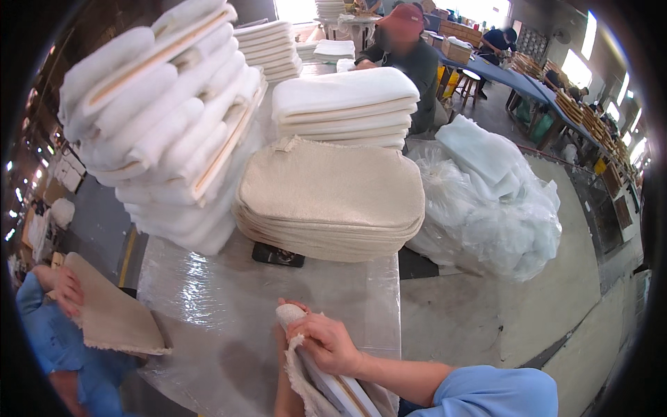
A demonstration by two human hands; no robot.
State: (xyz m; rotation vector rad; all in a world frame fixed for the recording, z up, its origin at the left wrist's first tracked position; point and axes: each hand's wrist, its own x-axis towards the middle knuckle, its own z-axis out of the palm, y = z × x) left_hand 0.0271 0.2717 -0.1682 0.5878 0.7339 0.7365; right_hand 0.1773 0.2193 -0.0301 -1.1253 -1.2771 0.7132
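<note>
Near the table's front edge, both my hands are on a white padded cushion (pixel 345 393) with a tan strip along its side, partly wrapped in a beige fabric cover (pixel 300 375) with a frayed edge. My right hand (pixel 326 340) is closed, pinching the cover against the cushion near its upper end. My left hand (pixel 281 336) grips the same end from the left; most of it is hidden behind the cushion, with fingertips showing at the top. Ahead lies a thick stack of beige fabric covers (pixel 330 184) with rounded corners.
A tall stack of white cushions (pixel 160 118) leans at the left; more white cushions (pixel 344 97) lie behind the covers. A dark flat object (pixel 278 255) pokes out below. Clear plastic bags (pixel 493 208) bulge at right. A co-worker's hand (pixel 68 290) at left holds a beige cover.
</note>
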